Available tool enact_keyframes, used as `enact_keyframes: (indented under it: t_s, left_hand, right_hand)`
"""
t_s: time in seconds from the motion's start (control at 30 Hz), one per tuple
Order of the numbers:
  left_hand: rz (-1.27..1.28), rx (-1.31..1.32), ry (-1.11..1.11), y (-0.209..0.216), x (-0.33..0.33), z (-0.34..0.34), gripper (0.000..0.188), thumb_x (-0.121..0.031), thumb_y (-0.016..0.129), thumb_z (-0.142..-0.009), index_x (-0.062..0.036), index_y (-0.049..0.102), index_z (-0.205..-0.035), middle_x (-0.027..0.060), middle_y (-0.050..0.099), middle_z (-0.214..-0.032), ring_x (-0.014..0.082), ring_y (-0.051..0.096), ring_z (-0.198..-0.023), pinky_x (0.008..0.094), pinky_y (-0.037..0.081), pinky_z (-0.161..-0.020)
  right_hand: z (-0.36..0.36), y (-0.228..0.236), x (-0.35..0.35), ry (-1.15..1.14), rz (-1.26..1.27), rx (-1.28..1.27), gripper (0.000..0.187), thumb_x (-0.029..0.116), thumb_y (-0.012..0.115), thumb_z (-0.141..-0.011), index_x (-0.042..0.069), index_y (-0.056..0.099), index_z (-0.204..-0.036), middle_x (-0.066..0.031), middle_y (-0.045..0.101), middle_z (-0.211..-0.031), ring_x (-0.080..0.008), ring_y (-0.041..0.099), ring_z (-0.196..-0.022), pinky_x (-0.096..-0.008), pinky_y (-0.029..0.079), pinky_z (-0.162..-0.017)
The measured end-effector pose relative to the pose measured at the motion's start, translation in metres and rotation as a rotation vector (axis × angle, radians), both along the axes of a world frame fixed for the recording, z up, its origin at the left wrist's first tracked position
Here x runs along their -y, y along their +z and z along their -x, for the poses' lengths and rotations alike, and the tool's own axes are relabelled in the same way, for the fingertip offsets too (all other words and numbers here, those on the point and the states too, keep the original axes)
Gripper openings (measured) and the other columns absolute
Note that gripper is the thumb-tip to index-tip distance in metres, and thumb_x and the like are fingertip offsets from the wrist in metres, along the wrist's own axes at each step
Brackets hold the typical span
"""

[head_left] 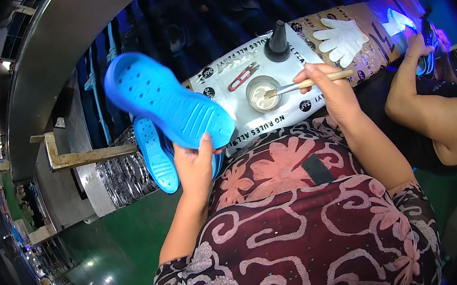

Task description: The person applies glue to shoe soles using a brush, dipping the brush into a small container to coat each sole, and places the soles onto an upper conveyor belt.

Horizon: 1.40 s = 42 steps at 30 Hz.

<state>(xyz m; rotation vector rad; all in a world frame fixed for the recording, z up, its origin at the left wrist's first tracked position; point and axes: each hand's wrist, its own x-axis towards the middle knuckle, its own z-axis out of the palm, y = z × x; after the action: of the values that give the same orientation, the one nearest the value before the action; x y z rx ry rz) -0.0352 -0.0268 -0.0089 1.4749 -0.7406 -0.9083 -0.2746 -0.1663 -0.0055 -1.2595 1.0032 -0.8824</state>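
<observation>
My left hand (193, 165) grips the heel end of a bright blue shoe sole (165, 96), which has small holes toward the toe and ridges near the heel. It is raised above other blue soles (158, 161) at the table's edge. A brush (311, 82) with a pale wooden handle is pinched in my right hand (330, 88). Its bristles dip into a small round jar (263, 95) of whitish liquid. Beside the jar lie red thread snips (243, 77), and a black cone-shaped bottle (277, 43) stands behind.
A white knitted glove (341, 40) lies on brown-taped cardboard (379, 43) at the right. Farther right, a co-worker's hands (418, 47) hold a blue piece. Dark ribbed conveyor (182, 19) runs behind the bench. A metal bracket (90, 156) juts out at the left.
</observation>
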Motion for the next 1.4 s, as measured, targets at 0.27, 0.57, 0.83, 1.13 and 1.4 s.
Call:
enact_keyframes:
  t_s: [0.27, 0.57, 0.83, 1.13, 1.4]
  left_hand:
    - [0.111, 0.159, -0.053, 0.011, 0.023, 0.018, 0.035, -0.010, 0.062, -0.085, 0.0055, 0.048, -0.113, 0.0127, 0.061, -0.099, 0.0159, 0.060, -0.085, 0.0292, 0.049, -0.075]
    - [0.244, 0.275, -0.063, 0.012, 0.023, 0.025, 0.033, -0.006, 0.063, -0.082, 0.0054, 0.050, -0.110, 0.0131, 0.063, -0.098, 0.0170, 0.060, -0.087, 0.0291, 0.047, -0.079]
    - [0.362, 0.534, -0.054, 0.005, 0.021, 0.017, 0.019, -0.003, 0.063, -0.079, 0.0028, 0.058, -0.096, 0.0110, 0.064, -0.084, 0.0160, 0.062, -0.074, 0.0277, 0.048, -0.067]
    - [0.364, 0.555, -0.076, 0.001, 0.022, 0.017, 0.020, -0.002, 0.063, -0.078, 0.0022, 0.057, -0.097, 0.0112, 0.064, -0.084, 0.0160, 0.061, -0.074, 0.0275, 0.047, -0.066]
    - [0.379, 0.503, -0.066, 0.001, 0.023, 0.023, 0.020, -0.001, 0.063, -0.077, 0.0020, 0.057, -0.097, 0.0105, 0.063, -0.083, 0.0147, 0.060, -0.073, 0.0268, 0.047, -0.066]
  right_hand:
    - [-0.001, 0.035, -0.023, 0.198, 0.193, 0.143, 0.032, 0.023, 0.050, -0.094, -0.002, 0.066, -0.082, -0.0083, 0.063, -0.076, -0.0124, 0.055, -0.070, -0.0266, 0.043, -0.076]
    - [-0.018, 0.039, -0.027, 0.204, 0.804, -0.117, 0.019, 0.016, 0.057, -0.086, 0.003, 0.066, -0.074, -0.0079, 0.063, -0.067, -0.0222, 0.054, -0.062, -0.0336, 0.041, -0.070]
    - [-0.013, 0.039, -0.032, 0.192, 0.712, -0.191, 0.019, 0.015, 0.058, -0.086, 0.004, 0.066, -0.072, -0.0070, 0.061, -0.065, -0.0226, 0.054, -0.063, -0.0348, 0.041, -0.071]
    - [-0.020, 0.040, -0.027, 0.244, 0.850, -0.263, 0.019, 0.015, 0.057, -0.085, 0.005, 0.065, -0.071, -0.0066, 0.061, -0.066, -0.0216, 0.054, -0.062, -0.0351, 0.040, -0.073]
    - [-0.018, 0.040, -0.029, 0.224, 0.863, -0.259, 0.016, 0.015, 0.057, -0.084, 0.007, 0.067, -0.075, -0.0038, 0.060, -0.065, -0.0207, 0.054, -0.063, -0.0380, 0.039, -0.084]
